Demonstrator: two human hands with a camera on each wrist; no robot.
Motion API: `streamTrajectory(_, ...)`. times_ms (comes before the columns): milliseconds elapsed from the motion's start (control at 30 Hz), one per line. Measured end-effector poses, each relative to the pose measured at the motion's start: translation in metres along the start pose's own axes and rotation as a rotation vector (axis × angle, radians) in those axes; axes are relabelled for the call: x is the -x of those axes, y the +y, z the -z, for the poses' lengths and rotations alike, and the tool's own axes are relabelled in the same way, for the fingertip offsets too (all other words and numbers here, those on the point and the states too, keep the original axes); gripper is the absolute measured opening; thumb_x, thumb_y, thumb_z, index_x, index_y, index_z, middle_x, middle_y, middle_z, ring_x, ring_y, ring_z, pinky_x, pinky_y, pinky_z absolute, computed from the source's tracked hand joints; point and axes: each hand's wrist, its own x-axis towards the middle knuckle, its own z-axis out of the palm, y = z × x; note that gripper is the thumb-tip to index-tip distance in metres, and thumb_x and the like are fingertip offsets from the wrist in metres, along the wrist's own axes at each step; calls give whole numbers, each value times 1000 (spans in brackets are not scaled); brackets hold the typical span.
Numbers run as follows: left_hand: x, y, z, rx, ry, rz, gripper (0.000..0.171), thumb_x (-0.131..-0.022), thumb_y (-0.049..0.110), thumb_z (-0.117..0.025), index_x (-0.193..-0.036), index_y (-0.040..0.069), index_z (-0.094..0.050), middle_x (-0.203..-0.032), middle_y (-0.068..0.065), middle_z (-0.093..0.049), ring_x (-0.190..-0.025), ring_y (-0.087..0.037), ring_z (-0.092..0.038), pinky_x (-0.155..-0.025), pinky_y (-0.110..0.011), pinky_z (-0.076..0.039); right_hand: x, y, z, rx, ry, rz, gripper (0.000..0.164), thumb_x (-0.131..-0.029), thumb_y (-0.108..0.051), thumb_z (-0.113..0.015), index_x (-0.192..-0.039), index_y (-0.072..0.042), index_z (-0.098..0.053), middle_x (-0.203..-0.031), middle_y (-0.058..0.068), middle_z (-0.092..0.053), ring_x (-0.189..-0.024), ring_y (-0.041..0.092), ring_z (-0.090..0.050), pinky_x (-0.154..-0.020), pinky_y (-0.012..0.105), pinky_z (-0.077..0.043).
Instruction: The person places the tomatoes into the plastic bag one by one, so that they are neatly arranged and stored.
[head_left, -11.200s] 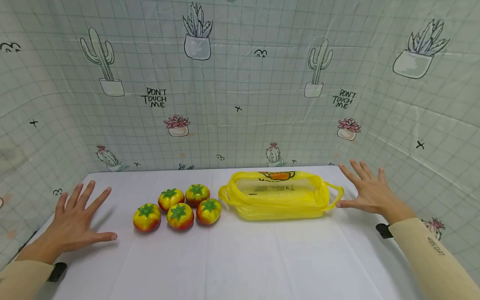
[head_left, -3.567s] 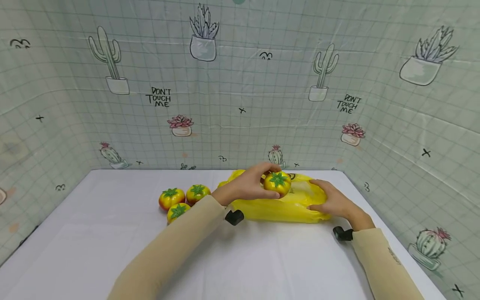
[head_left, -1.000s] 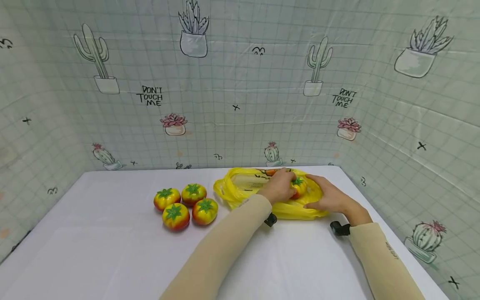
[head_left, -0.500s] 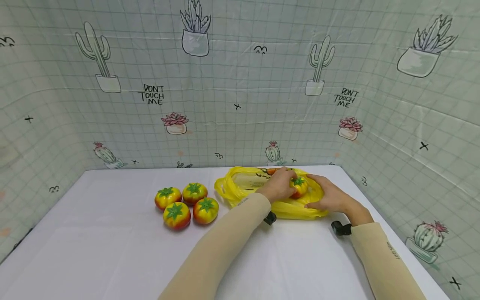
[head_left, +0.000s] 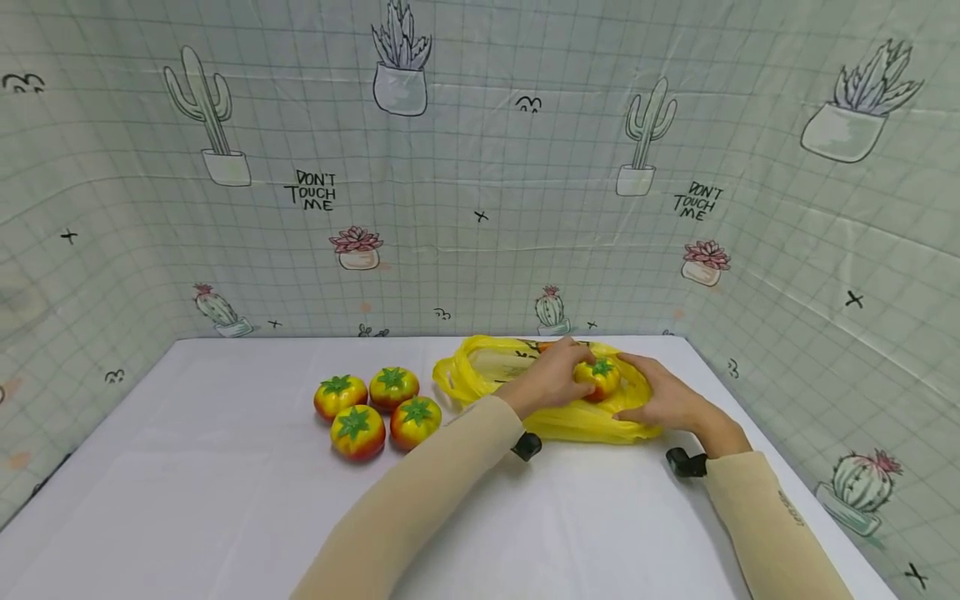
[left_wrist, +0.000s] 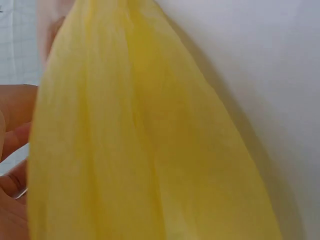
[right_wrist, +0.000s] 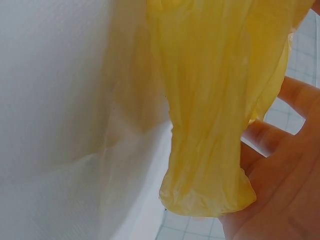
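In the head view a yellow plastic bag (head_left: 577,425) lies on its side on the table, mouth facing up and back. My left hand (head_left: 546,379) reaches over the bag, thumb and fingers around the left side of a yellow-red toy tomato (head_left: 600,381) with a green star-shaped top, inside the opening. At the bag's right end my right hand (head_left: 663,398) holds the rim, thumb in front and fingers behind. Yellow plastic (left_wrist: 140,125) covers most of the left wrist view, hiding the tomato. In the right wrist view the bag's handle (right_wrist: 205,150) hangs beside the right palm.
Several more toy tomatoes (head_left: 358,433) stand clustered on the white table (head_left: 210,500), left of the bag. The left sleeve (head_left: 420,483) passes close to the nearest ones. Patterned cloth walls (head_left: 480,167) rise behind and at both sides.
Earlier both hands were spread apart and the tomatoes stood on the table. Since then one tomato went into the bag with my left hand. That hand has just shifted slightly left; the right stays put.
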Motion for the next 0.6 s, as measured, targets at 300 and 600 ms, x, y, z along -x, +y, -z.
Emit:
streamTrajectory(300, 39, -4, 16, 37, -4, -42, 41, -89, 29, -69, -126, 15, -59, -121, 1, -49, -107, -13, -51, -95, -24, -43, -1, -2, -1, 20, -6, -20, 102, -71, -43, -80, -150, -10, -25, -150, 22, -25, -133, 46, -26, -102, 69, -21)
streamTrajectory(600, 84, -13, 28, 74, 53, -106, 36, -88, 26, -69, -121, 15, -60, -117, 0, -52, -108, -17, -52, -94, -25, -43, -1, 0, -5, 14, 5, 0, 101, -71, -43, -80, -149, -9, -26, -150, 23, -25, -134, 46, -25, -102, 69, -20)
